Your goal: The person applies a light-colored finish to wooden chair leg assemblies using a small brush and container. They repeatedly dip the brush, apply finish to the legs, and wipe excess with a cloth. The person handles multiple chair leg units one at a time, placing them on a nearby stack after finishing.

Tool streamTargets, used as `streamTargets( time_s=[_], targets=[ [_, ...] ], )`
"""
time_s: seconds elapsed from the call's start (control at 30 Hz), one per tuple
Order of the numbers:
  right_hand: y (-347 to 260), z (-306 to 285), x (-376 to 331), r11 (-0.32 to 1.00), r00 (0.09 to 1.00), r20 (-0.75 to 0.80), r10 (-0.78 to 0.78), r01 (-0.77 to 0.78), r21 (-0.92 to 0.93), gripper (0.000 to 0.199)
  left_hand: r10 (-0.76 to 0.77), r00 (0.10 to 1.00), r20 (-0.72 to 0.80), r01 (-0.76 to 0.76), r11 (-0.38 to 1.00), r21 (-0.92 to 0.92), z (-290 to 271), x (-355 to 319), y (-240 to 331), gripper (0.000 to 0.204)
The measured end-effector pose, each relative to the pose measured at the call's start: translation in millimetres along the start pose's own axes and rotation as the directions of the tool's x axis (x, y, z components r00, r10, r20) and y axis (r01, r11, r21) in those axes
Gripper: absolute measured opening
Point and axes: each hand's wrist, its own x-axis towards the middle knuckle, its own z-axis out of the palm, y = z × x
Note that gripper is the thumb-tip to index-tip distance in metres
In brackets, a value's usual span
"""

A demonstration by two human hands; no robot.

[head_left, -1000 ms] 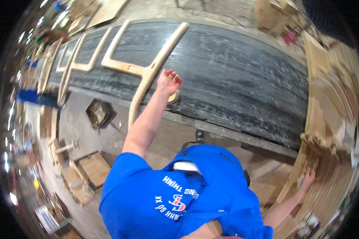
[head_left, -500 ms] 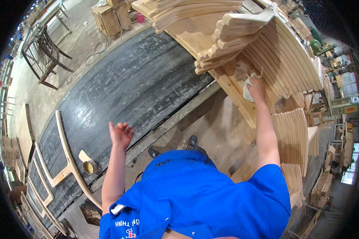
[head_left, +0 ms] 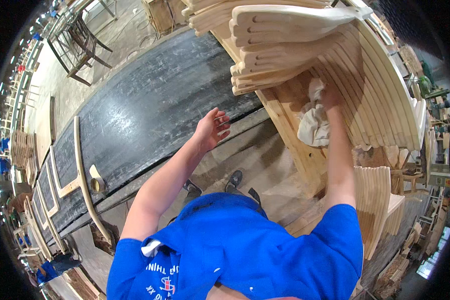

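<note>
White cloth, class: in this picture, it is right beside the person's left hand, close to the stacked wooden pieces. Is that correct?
Not quite: the hand is wrong. The head view shows the white cloth right beside the person's right hand, close to the stacked wooden pieces.

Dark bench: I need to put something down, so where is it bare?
The dark bench is bare along its middle, between the round container on the left and stacked wooden parts on the right. Its left end is crowded with pale wooden frames.
</note>
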Motion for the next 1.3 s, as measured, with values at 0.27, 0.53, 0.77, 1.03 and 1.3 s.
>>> streamTargets(
  time_s=[0.27,0.53,0.77,1.03,1.3],
  targets=[
    [-91.5,-126.2,-107.6,0.598,0.970,-0.161,-0.184,0.241,0.765,0.033,-0.044,0.985,0.170,0.071,0.985,-0.157,107.3,54.1,-39.8,0.036],
    [-204.6,-60.2,-160.3,0.512,0.927,-0.156,-0.341,0.323,0.796,0.028,0.577,0.789,-0.212,-0.534,0.814,0.230,87.8,106.8,-71.6,0.037],
    [-231.1,-35.7,-141.7,0.560,0.946,-0.108,-0.306,0.270,0.784,0.027,0.531,0.836,-0.136,-0.534,0.845,0.023,68.2,94.0,-64.6,0.035],
    [-254.6,-84.0,-143.7,0.082,0.909,-0.156,-0.387,0.203,0.976,0.014,0.251,0.965,0.074,-0.167,0.810,-0.563,7.9,65.3,-15.5,0.031],
    [-329.7,-47.6,-159.7,0.538,0.811,-0.282,-0.512,0.559,0.631,0.020,0.490,0.765,-0.417,-0.564,0.823,-0.070,-15.0,60.5,-29.5,0.033]
  ],
)
